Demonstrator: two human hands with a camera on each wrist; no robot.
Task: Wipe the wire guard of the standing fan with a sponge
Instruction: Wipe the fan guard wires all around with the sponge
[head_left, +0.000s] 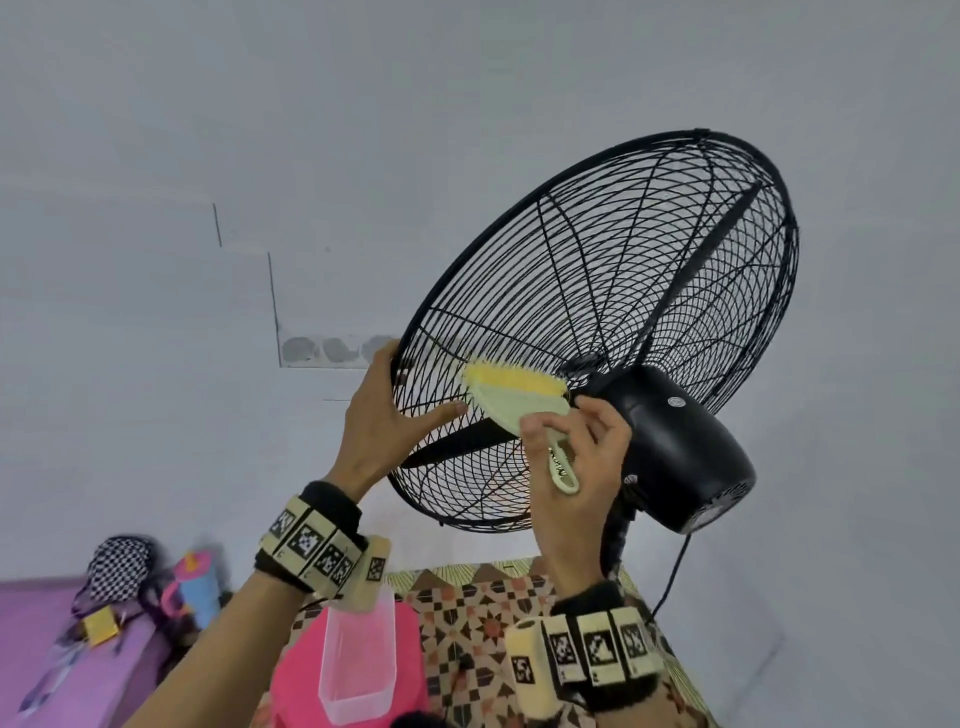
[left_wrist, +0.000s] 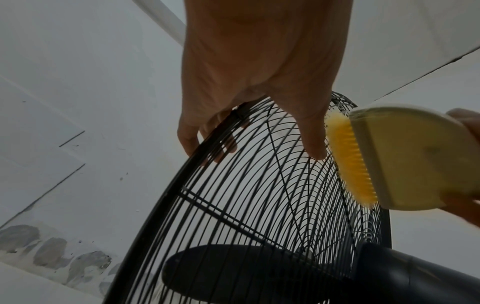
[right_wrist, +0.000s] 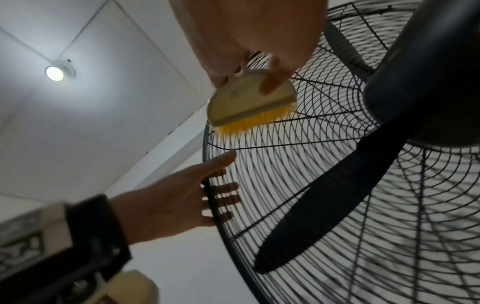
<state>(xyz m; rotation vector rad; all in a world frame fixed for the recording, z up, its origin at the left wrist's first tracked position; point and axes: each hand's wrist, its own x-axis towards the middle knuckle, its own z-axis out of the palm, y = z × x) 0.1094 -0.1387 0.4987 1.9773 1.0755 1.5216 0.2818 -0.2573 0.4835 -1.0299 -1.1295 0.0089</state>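
The black standing fan tilts up, showing its rear wire guard and motor housing. My left hand grips the guard's left rim, fingers over the front, thumb on the rear wires. My right hand holds a pale green brush with yellow bristles by its handle. The bristles press on the rear wires between the rim and the motor. No sponge is in view. A dark blade shows inside the guard.
Below the fan, a clear plastic container sits on a pink stool beside patterned fabric. A checkered cap and a bottle lie on a purple surface at the left. The power cord hangs behind the pole.
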